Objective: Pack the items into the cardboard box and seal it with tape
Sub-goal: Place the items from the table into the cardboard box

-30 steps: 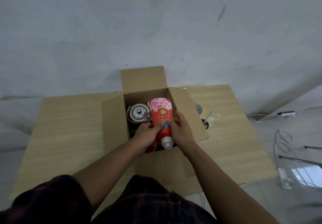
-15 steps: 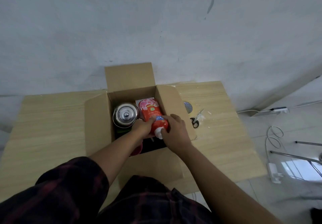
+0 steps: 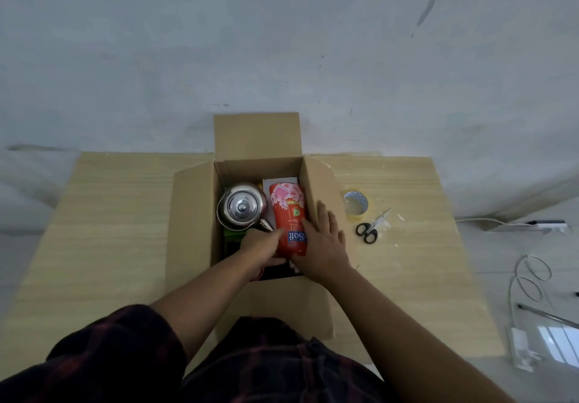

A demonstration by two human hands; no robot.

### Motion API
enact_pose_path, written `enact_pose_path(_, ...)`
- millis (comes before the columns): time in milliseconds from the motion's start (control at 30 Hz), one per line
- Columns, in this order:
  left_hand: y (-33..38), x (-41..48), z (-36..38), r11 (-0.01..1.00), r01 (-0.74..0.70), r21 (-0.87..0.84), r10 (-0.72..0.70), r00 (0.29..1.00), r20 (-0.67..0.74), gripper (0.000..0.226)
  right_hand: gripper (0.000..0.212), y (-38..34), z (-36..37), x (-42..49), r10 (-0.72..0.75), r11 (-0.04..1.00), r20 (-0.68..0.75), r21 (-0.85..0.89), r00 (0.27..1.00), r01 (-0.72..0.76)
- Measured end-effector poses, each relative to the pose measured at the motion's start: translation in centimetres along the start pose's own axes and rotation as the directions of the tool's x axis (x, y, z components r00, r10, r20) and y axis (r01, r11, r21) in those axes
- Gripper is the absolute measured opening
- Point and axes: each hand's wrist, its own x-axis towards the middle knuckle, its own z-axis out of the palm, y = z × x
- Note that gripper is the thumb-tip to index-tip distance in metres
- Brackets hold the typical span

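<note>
Seen from above, an open cardboard box (image 3: 194, 214) stands on a wooden bench (image 3: 109, 230) that is pushed against a wall (image 3: 282, 42). The box's four flaps are folded outward. Inside, a steel kettle (image 3: 242, 207) fills the left side. A red bottle (image 3: 288, 211) lies just beside it, tight along the right inner wall. The left hand (image 3: 260, 246) grasps the bottle's near end. The right hand (image 3: 322, 239) is released, its straight fingers resting on the bottle's right edge. A tape roll (image 3: 355, 203) and scissors (image 3: 369, 228) lie on the bench just past the right flap.
</note>
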Motion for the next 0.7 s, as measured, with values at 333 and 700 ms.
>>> enact_pose_path(333, 3.4, -0.9, -3.8, 1.000, -0.021, -0.023, 0.016, 0.984, -0.178, 0.021, 0.101, -0.6, 0.8, 0.5, 0.006, 0.967, -0.043, -0.256, 0.999, -0.017)
enact_pose_path(700, 4.4, -0.1, -5.1, 0.877, -0.296, 0.379, 0.395, 0.893, -0.215, 0.034, 0.088, -1.8, 1.1, 2.2, 0.025, 0.951, -0.102, -0.303, 0.994, -0.055)
